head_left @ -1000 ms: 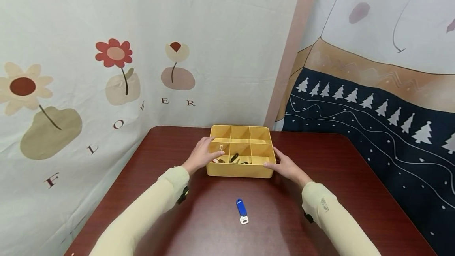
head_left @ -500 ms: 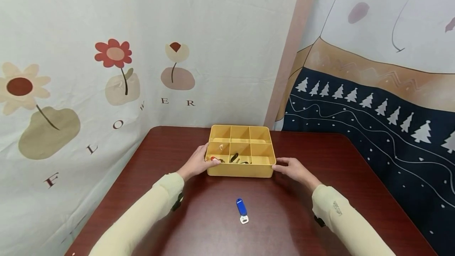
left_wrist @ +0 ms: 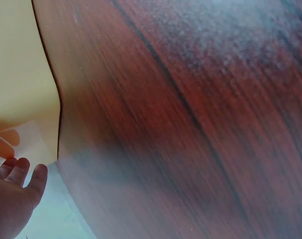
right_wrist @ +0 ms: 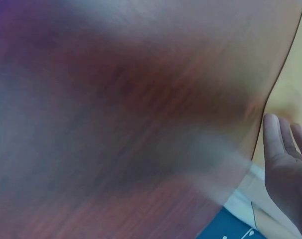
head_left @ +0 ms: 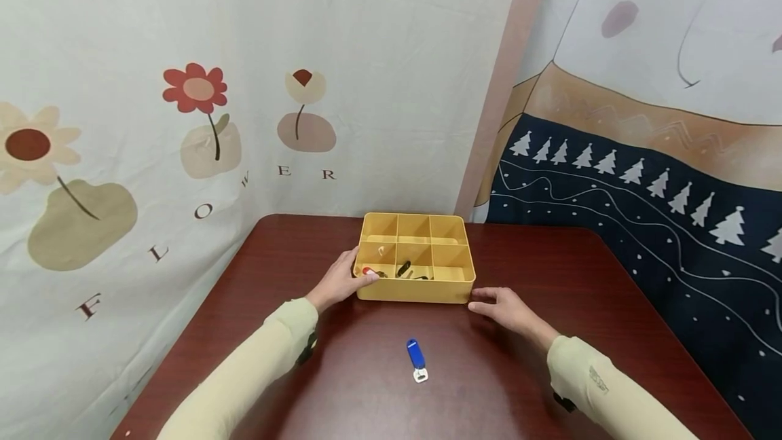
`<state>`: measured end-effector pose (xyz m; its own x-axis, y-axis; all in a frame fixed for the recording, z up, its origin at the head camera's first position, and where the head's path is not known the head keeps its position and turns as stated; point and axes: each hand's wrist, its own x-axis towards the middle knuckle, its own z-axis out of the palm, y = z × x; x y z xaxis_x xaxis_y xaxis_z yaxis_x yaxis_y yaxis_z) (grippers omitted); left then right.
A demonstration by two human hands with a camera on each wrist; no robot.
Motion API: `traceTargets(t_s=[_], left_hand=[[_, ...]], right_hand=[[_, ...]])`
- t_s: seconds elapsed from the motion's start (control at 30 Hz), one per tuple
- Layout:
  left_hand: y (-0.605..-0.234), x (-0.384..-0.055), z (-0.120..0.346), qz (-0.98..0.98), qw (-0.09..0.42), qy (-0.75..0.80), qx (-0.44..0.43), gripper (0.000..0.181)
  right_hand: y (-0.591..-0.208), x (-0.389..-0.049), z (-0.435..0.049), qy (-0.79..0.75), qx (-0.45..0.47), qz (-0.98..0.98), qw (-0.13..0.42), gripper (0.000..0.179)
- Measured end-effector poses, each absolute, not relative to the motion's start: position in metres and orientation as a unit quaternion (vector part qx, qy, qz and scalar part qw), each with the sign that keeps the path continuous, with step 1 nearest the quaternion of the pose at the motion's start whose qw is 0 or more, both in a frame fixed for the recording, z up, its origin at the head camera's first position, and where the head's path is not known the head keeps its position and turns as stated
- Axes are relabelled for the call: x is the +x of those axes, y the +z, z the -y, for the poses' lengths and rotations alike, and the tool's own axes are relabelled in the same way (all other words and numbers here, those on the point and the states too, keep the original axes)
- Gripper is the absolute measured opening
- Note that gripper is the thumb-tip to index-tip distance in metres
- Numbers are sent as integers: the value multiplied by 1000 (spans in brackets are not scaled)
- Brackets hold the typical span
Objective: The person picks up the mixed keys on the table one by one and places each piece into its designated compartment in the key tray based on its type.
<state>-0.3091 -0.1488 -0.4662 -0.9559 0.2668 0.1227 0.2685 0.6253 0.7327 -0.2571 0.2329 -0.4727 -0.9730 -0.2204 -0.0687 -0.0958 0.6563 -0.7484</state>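
Note:
In the head view, a yellow box (head_left: 415, 292) with several compartments stands near the far edge of the table. Small items lie in its front compartments: a red-and-white piece (head_left: 368, 271), a dark slim piece (head_left: 404, 268) and others too small to tell. My left hand (head_left: 334, 282) holds the box's front left corner, thumb along the front rim and fingers at the left side. Beside the front right corner, my right hand (head_left: 506, 309) has loose fingers near the wall; whether they touch is unclear. A blue key tag (head_left: 415, 353) with a whitish end piece lies in front.
The dark red wooden table (head_left: 293, 386) reaches back to a pale curtain (head_left: 391, 87) with printed flowers. To the right hangs dark blue printed cloth (head_left: 611, 216).
My right hand has come off the box's right side and moved down toward the table, beside the front corner. The left hand slid left and down onto the front left corner. The box stays put.

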Motion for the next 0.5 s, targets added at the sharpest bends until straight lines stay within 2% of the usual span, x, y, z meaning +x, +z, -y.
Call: traceTargets(t_s=[0.13,0.5], left_hand=[[-468,-311,148,901,3,-408,-146,92],[-468,-313,148,905,5,-402,-142,91]], right_hand=[[-474,-247,-228,-397,-128,-906,70,40],[-483,-222,-183,-451,-268,-846,92,29]])
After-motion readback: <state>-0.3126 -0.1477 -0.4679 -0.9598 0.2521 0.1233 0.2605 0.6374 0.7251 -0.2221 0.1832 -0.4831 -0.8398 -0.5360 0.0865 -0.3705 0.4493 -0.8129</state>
